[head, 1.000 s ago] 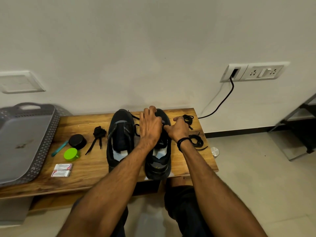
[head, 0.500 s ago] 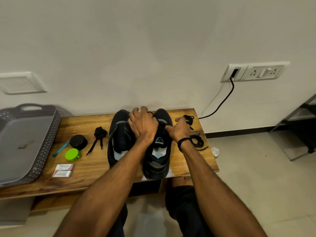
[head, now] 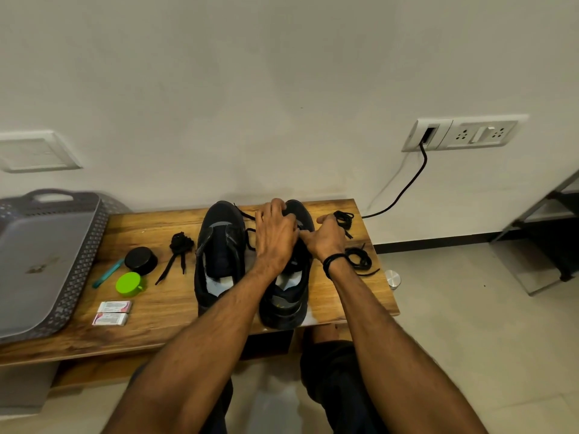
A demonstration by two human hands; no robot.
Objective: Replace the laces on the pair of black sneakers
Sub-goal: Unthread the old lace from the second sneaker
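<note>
Black trousers [head: 332,371] sit nearest, your knees tucked under the wooden desk [head: 163,327]. Both forearms reach fwd over its near edge.

Near-left on the desk are 2 small white boxes [head: 114,306], one just behind the other. At centre is the pair of black sneakers, side by side, heels toward you, toes toward the wall.
- The L sneaker [head: 221,245] stands free, tongue up.
- The R sneaker [head: 286,305] is under both hands.
- Your L grip [head: 275,236] lies across its forefoot, fingers curled down over the toe end, holding it.
- Your R grip [head: 326,239], w/ a black wristband [head: 333,261], comes in from the R at the eyelets. Its fingers are curled but the tips hide behind the L grip, so can't tell if they pinch anything.
- A loose black lace [head: 249,238] trails btwn the 2 sneakers.

Left of the shoes:
- a knotted lace bundle [head: 180,245]
- a green round cap [head: 128,283]
- a black round tin [head: 141,260]
- a teal pen-like stick [head: 108,273]

Right of them, a coiled lace [head: 360,261] lies by your wrist, w/ another lace bundle [head: 343,218] further back.

A grey perforated basket [head: 91,245] sits on the desk's L end. A steel doorstop [head: 393,279] is on the floor just off the R edge.

Farthest is the white wall w/ a socket plate [head: 463,134]. A black cable [head: 407,186] is plugged in and drops behind the desk.
</note>
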